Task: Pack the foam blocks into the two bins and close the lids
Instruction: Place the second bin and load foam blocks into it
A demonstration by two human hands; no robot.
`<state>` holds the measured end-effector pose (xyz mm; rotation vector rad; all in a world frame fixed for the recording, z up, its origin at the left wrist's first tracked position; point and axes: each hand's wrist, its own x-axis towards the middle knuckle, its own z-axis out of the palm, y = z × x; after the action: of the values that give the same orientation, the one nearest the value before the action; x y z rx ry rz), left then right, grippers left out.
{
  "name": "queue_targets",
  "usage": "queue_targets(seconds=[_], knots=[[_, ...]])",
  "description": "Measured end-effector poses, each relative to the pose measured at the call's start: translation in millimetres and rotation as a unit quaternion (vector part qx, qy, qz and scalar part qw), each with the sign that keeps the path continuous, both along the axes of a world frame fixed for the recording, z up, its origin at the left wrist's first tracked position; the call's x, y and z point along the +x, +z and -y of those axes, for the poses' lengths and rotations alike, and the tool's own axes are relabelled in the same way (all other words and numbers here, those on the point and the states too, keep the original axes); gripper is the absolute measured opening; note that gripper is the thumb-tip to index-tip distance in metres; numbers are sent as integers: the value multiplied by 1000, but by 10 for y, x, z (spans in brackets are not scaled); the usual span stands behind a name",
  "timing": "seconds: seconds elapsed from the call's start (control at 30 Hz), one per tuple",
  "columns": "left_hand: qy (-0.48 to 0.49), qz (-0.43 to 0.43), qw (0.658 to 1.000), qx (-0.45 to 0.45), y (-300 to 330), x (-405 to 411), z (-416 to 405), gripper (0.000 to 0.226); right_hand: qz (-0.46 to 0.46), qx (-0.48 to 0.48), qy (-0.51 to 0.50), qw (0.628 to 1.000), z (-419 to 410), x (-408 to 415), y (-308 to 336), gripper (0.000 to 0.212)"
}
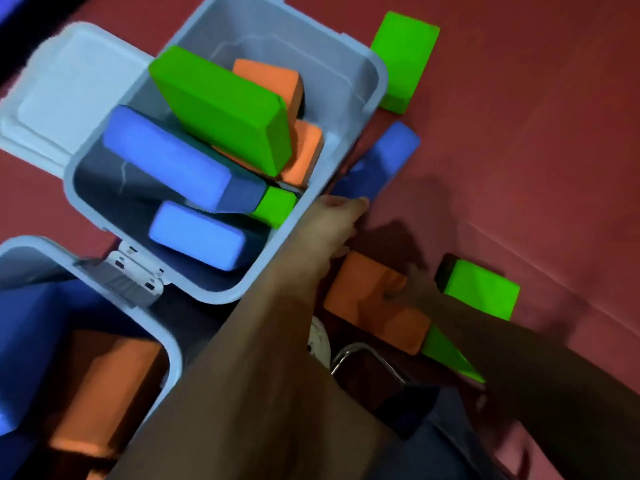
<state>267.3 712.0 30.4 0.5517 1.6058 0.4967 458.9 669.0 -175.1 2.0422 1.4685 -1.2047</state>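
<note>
We are looking down at a red floor (519,150) on which two grey plastic bins are standing with their lids open. The far grey plastic bin (375,69) is holding a loose pile: a large green foam block (221,109), orange foam blocks (268,83) and blue foam blocks (166,157). The near grey plastic bin (175,355), at the lower left, is holding a blue foam block (38,327) and an orange foam block (104,386). The white hinged lid (65,98) of the far bin is lying open to the left.

Outside the bins, to the right, blocks are waiting: a green foam block on the far floor (403,60), a blue foam block against the far bin's wall (381,161), an orange foam block near us (374,299), and two more green ones (479,289) (450,355).

The left hand (332,223) is reaching to the near end of the blue block beside the bin; its fingers (356,202) are lying extended and touching it, not yet wrapping it. The right hand (412,285) is in shadow and blurred on the orange block; we cannot tell how its fingers are set.

We are judging the blocks light, soft-edged and slightly compressible, with a grippy, non-fragile surface. Each should be taken across its narrow thickness, thumb opposing the fingers. Stacking flat will be needed for the lids to shut.
</note>
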Motion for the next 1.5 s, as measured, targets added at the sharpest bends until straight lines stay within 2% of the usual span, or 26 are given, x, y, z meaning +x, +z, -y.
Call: queue_targets(seconds=[0.07,0.2,0.33,0.5,0.63,0.73,0.83,0.93,1.0,1.07,1.1,1.17,1.23,1.3,1.37,1.4,1.47,1.5], knots=[[4,-16,1000,1,-118,-1,-110,27,2,-16,21,1000,-85,15,-135,103],[-6,-76,997,10,-352,-41,-275,26,-3,-27,41,999,-278,10,-384,106],[-26,-97,993,63,-465,-35,-305,16,-30,-89,97,991,-344,-108,-569,116],[-86,-177,977,83,-516,-60,-247,12,42,-102,198,974,-328,-161,-605,114],[-116,-196,969,100,-535,-24,-247,25,60,-122,248,959,-330,-184,-498,116],[-131,-208,965,94,-567,-57,-246,41,55,-108,242,963,-377,-184,-347,115],[-156,-221,957,105,-594,-120,-198,58,9,-61,225,972,-415,-84,-168,122],[-228,-188,947,123,-590,-117,-126,89,-43,7,190,981,-452,74,126,115],[-290,-154,937,117,-577,-68,-111,108,-115,61,128,983,-482,202,293,111],[-375,-169,905,111,-540,1,-89,117,-215,91,52,971,-493,324,413,102],[-409,-183,886,115,-538,22,-77,119,-257,96,29,961,-485,382,452,96],[-426,-192,877,110,-529,39,-72,118,-301,91,32,949,-486,446,564,92],[-422,-188,882,90,-535,64,-50,111,-299,95,69,947,-476,506,567,96],[-444,-192,871,87,-499,117,-32,102,-303,100,80,944,-444,593,513,102],[-484,-201,846,101,-459,235,4,108,-329,104,58,937,-404,676,451,107],[-489,-209,841,97,-345,228,13,112,-338,106,43,934,-390,702,441,107],[-492,-235,834,89,-568,442,55,110,-349,100,20,932,-380,723,428,104],[-471,-240,844,87,-724,522,66,108,-357,96,14,929,-370,743,402,104]])
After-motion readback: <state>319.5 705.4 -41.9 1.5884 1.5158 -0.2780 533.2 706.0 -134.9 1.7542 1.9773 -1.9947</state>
